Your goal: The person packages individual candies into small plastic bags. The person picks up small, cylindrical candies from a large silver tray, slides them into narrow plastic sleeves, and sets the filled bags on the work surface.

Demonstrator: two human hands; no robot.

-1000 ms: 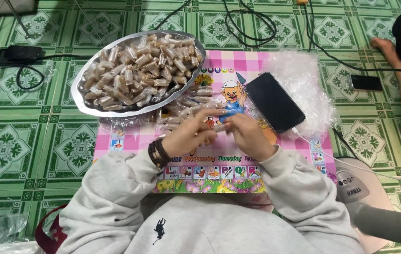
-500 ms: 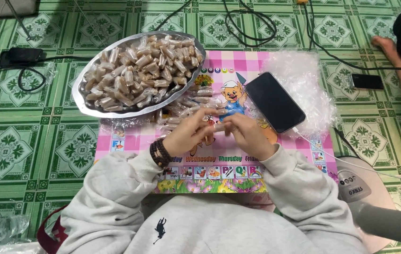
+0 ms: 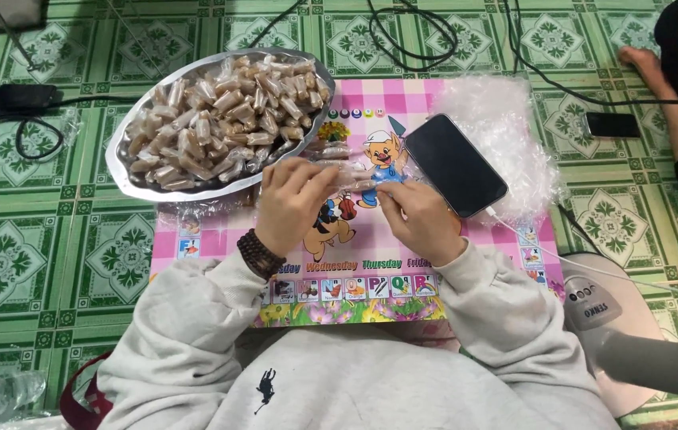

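Observation:
My left hand (image 3: 289,203) and my right hand (image 3: 414,215) meet over a pink checked cartoon mat (image 3: 355,279), both pinching a small brown roll in clear wrap (image 3: 352,177) held between the fingertips. A round metal tray (image 3: 128,179) heaped with several wrapped brown rolls (image 3: 227,119) sits just beyond my left hand. A few wrapped rolls (image 3: 327,150) lie loose on the mat next to the tray. A beaded bracelet (image 3: 259,253) circles my left wrist.
A black phone (image 3: 454,163) with a white cable lies on the mat by a heap of clear wrappers (image 3: 506,127). Black cables (image 3: 402,40) and a charger (image 3: 20,97) cross the green tiled floor. Another person's foot (image 3: 649,68) and a second phone (image 3: 611,124) are at right.
Both hands stay together over the mat; the fingers have shifted slightly around the wrapped roll, twisting its wrap. Nothing else has moved.

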